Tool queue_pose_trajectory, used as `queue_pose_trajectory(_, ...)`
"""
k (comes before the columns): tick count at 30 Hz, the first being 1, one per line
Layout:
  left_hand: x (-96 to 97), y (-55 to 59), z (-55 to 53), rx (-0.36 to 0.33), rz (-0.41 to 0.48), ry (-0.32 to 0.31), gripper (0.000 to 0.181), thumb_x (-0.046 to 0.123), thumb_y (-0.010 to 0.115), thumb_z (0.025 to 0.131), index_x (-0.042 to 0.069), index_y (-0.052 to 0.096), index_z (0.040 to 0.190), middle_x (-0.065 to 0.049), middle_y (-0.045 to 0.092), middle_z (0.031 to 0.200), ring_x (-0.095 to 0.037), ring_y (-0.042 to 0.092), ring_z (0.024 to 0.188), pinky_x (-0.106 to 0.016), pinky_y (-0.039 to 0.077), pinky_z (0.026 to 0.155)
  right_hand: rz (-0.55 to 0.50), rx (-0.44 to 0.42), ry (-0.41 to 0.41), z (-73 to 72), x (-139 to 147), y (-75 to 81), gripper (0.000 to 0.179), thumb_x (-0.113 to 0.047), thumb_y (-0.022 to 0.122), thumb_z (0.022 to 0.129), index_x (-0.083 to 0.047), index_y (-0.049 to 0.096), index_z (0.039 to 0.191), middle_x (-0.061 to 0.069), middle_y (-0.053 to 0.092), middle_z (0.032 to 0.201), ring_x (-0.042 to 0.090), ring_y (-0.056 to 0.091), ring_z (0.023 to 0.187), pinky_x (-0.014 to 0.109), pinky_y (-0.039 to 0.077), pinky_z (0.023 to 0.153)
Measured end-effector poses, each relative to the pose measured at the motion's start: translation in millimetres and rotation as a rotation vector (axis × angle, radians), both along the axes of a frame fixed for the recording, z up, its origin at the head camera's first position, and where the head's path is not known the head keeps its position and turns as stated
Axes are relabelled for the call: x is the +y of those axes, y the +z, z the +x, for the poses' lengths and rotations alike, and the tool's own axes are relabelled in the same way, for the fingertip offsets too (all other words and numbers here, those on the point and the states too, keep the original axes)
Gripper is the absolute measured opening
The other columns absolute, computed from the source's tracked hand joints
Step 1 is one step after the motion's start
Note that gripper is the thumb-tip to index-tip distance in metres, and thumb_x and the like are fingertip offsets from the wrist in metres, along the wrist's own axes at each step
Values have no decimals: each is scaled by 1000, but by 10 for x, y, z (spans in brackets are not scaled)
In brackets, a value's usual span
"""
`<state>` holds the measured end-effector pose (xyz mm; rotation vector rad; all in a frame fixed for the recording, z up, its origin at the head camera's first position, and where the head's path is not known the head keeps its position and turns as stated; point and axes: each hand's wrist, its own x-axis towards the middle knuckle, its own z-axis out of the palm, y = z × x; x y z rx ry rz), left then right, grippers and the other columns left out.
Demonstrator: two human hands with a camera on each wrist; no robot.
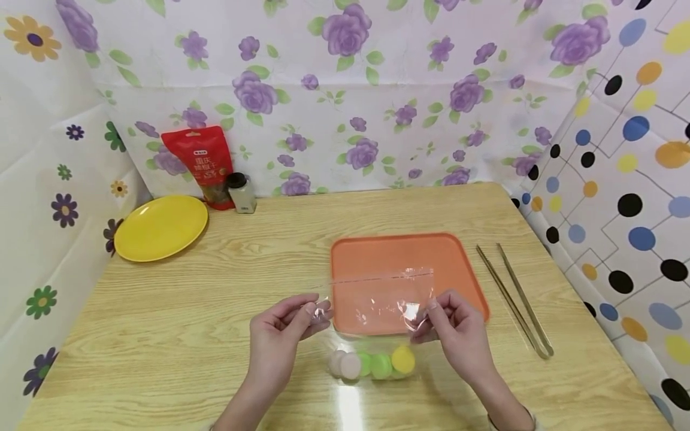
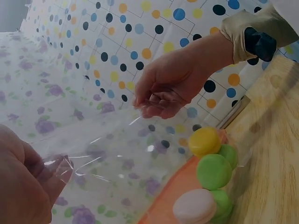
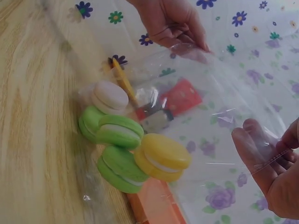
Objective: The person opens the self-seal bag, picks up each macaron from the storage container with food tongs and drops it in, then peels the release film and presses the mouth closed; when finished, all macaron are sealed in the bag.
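Note:
A clear plastic bag [image 1: 372, 299] is stretched between both hands, its upper part overlapping the orange tray in the head view. My left hand [image 1: 283, 332] pinches its left edge between thumb and fingers. On the opposite edge, my right hand [image 1: 458, 329] pinches the film the same way. Several macarons lie at the bottom of the bag: pale pink ones [image 1: 350, 365], green ones [image 1: 381, 366] and a yellow one [image 1: 403, 359]. The right wrist view shows the yellow macaron [image 3: 163, 156] beside the green macarons [image 3: 120, 131], all behind clear film.
Behind the bag lies an orange tray [image 1: 399, 251], with metal tongs [image 1: 517, 299] to its right. At the back left are a yellow plate [image 1: 162, 227], a red pouch [image 1: 202, 161] and a black-capped jar [image 1: 242, 194]. Patterned cloths enclose the wooden table [image 1: 178, 335].

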<state>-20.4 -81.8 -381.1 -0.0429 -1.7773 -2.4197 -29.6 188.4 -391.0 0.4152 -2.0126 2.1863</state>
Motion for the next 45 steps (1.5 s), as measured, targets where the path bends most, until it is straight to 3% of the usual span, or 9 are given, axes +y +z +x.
queue_pose_trajectory(9, 22, 54, -6, 5, 28, -20, 23, -5, 63, 96, -18, 63, 114, -23, 71, 106, -39, 70, 96, -44, 57, 84, 91, 5, -75, -7, 14, 54, 9, 5, 54, 101, 12, 53, 96, 21, 68, 86, 23, 71, 69, 44, 61, 58)
queue_pose_trajectory(12, 28, 67, -9, -10, 58, -20, 24, -6, 62, 96, -20, 61, 115, -24, 71, 106, -37, 71, 96, -44, 57, 84, 255, 240, -245, -37, -23, 96, 6, 11, 58, 96, 10, 58, 102, 20, 69, 98, 21, 70, 79, 29, 61, 64)
queue_pose_trajectory(17, 39, 84, 0, -41, 124, 0, 17, -10, 61, 94, -15, 65, 110, -23, 72, 100, -32, 73, 90, -47, 56, 84, 432, 799, -603, -108, -258, 300, 17, -4, 58, 94, 12, 63, 95, 25, 66, 97, 34, 63, 81, 18, 53, 74)
queue_pose_trajectory(19, 43, 86, 5, -40, 138, 7, 15, -11, 61, 94, -13, 67, 107, -22, 73, 97, -31, 73, 88, -47, 56, 84, 423, 970, -587, -120, -420, 389, 21, -7, 56, 95, 12, 64, 90, 26, 65, 91, 36, 61, 76, 22, 54, 71)
queue_pose_trajectory(22, 51, 90, 18, -25, 143, 5, 14, -10, 61, 94, -13, 67, 106, -22, 73, 96, -32, 73, 88, -47, 57, 83, 442, 1144, -424, -136, -670, 456, 20, -2, 54, 96, 10, 67, 87, 21, 65, 85, 30, 61, 70, 25, 55, 65)
queue_pose_trajectory(25, 67, 100, 35, -11, 122, -16, 15, -7, 61, 95, -14, 66, 107, -20, 74, 97, -33, 73, 91, -47, 57, 83, 523, 1184, -295, -165, -862, 451, 20, 0, 52, 97, 6, 70, 92, 14, 66, 85, 25, 59, 68, 27, 53, 59)
queue_pose_trajectory(32, 114, 128, 80, 30, 27, -58, 24, -10, 60, 94, -22, 60, 115, -12, 74, 100, -25, 72, 93, -40, 58, 82, 716, 1126, -260, -238, -1042, 420, 18, -14, 60, 101, -5, 76, 101, 7, 63, 89, 24, 53, 71, 30, 48, 59)
queue_pose_trajectory(38, 111, 101, 79, 100, -28, -88, 24, -14, 59, 93, -22, 60, 116, -12, 74, 104, -24, 72, 94, -41, 58, 83, 705, 1101, -228, -301, -1015, 434, 22, -19, 61, 102, -5, 77, 96, 7, 64, 91, 25, 55, 72, 31, 49, 62)
queue_pose_trajectory(45, 75, 87, 57, 187, -135, -107, 23, -12, 63, 92, -17, 66, 114, -15, 73, 105, -23, 73, 89, -42, 59, 79, 760, 1185, -194, -337, -928, 487, 24, -21, 59, 103, -8, 78, 96, 5, 64, 90, 22, 55, 72, 30, 47, 59)
